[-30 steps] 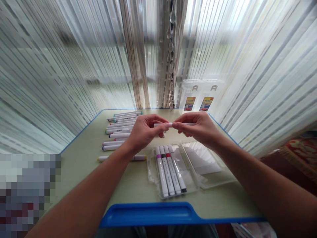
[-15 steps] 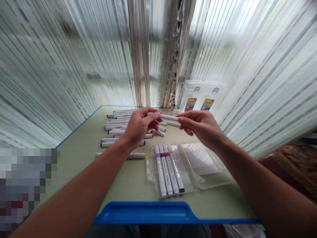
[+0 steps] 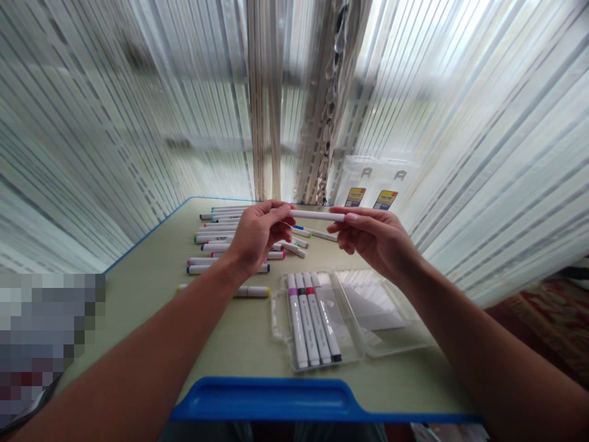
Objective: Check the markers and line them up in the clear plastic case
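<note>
A white marker (image 3: 317,215) is held level above the table between both hands. My left hand (image 3: 263,232) pinches its left end, and my right hand (image 3: 373,232) grips the right end between thumb and fingers. Below them lies an open clear plastic case (image 3: 352,344). In its left half several white markers (image 3: 313,325) stand side by side, with purple, black and red bands showing. More loose white markers (image 3: 230,268) with coloured ends lie in rows to the left, partly behind my left hand and forearm.
Two clear cases with yellow labels (image 3: 385,199) stand upright at the table's back edge. String curtains (image 3: 207,123) hang close behind the table (image 3: 151,307). A blue moulded tray (image 3: 276,399) runs along the near edge, and a patterned cloth (image 3: 547,319) is at the right.
My right hand has moved slightly right along the marker, and more of its white barrel now shows between my hands. The loose markers and the open case stay in place.
</note>
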Demonstrator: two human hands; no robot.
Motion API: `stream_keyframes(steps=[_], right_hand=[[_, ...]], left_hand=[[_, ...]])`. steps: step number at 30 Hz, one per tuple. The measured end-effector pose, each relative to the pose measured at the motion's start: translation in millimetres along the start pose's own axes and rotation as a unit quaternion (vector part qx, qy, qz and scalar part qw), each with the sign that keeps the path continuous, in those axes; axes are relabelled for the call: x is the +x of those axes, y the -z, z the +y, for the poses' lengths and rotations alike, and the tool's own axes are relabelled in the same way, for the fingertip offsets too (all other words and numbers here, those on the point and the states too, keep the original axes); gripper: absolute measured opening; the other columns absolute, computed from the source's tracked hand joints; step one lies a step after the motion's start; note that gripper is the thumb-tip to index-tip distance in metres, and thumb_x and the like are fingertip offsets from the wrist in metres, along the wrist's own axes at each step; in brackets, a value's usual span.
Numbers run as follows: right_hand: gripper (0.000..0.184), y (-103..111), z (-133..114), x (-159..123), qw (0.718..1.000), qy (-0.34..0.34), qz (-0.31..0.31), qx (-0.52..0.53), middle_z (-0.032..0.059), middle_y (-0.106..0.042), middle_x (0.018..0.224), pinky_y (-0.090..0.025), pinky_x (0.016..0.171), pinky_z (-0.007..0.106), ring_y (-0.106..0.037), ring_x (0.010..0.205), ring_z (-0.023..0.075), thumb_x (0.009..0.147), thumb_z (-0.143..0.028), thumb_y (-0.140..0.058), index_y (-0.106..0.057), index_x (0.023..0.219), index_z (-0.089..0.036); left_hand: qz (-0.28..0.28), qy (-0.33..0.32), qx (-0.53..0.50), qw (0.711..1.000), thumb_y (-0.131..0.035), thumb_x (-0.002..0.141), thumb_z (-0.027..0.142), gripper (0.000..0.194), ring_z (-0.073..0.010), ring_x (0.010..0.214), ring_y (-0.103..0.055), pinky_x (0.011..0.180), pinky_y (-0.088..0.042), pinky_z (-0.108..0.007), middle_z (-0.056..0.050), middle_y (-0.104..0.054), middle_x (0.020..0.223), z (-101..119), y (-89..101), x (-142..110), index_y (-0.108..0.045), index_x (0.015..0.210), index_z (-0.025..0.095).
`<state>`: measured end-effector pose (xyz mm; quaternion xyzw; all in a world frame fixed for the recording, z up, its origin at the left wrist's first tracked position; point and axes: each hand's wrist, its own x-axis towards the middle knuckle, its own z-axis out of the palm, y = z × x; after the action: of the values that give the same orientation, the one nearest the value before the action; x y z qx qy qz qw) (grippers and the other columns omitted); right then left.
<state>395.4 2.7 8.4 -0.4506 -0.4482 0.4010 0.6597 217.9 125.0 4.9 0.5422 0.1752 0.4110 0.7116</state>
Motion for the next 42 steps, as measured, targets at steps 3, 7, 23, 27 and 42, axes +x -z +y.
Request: stream_keyframes(steps=[3, 7, 23, 27, 42], right_hand=[[0.026, -2, 0, 0, 1.000, 0.017, 0.016, -0.016, 0.0077, -0.079, 0.084, -0.047, 0.050, 0.026, -0.064, 0.057, 0.0126, 0.080, -0.028, -0.076, -0.079, 0.103, -0.018], [0.025, -4, 2, 1, 0.997, 0.044, 0.037, -0.050, 0.0060, -0.077, 0.080, -0.045, 0.048, 0.026, -0.061, 0.054, 0.0112, 0.075, -0.028, -0.082, -0.078, 0.098, -0.018], [0.012, 5, -1, 10, 0.989, 0.045, 0.135, 0.044, 0.0033, -0.071, 0.063, -0.039, 0.044, 0.021, -0.056, 0.048, 0.0084, 0.074, -0.017, -0.074, -0.077, 0.085, -0.014], [0.012, 7, -1, 12, 0.986, 0.035, 0.144, 0.081, 0.0031, -0.069, 0.060, -0.039, 0.043, 0.018, -0.055, 0.048, 0.0072, 0.073, -0.014, -0.073, -0.078, 0.083, -0.011], [0.010, 7, 1, 11, 0.986, 0.045, 0.135, 0.082, 0.0038, -0.070, 0.060, -0.041, 0.042, 0.017, -0.057, 0.047, 0.0075, 0.075, -0.013, -0.071, -0.078, 0.081, -0.012]], left_hand=[[0.002, -0.003, 0.006, 1.000, -0.076, 0.076, 0.024, 0.014, -0.0092, 0.049, -0.056, 0.050, -0.047, -0.024, -0.001, -0.065, 0.064, -1, -0.1, 0, -0.069, 0.080, 0.012], [-0.001, -0.013, 0.020, 1.000, -0.076, 0.078, 0.026, 0.015, -0.0085, 0.047, -0.055, 0.049, -0.046, -0.023, 0.000, -0.065, 0.065, -2, -0.2, 1, -0.069, 0.081, 0.013], [-0.055, -0.028, 0.036, 0.997, -0.076, 0.082, 0.030, 0.026, -0.0086, 0.051, -0.060, 0.051, -0.050, -0.023, -0.007, -0.075, 0.078, -1, -0.3, -2, -0.076, 0.098, 0.010], [-0.079, -0.020, 0.011, 0.997, -0.076, 0.082, 0.028, 0.026, -0.0094, 0.054, -0.062, 0.053, -0.051, -0.023, -0.009, -0.077, 0.083, 1, -1.4, -4, -0.077, 0.101, 0.010], [-0.068, -0.028, 0.056, 0.996, -0.075, 0.083, 0.025, 0.025, -0.0077, 0.055, -0.060, 0.055, -0.052, -0.022, -0.009, -0.078, 0.083, -1, -0.1, -5, -0.077, 0.103, 0.010]])
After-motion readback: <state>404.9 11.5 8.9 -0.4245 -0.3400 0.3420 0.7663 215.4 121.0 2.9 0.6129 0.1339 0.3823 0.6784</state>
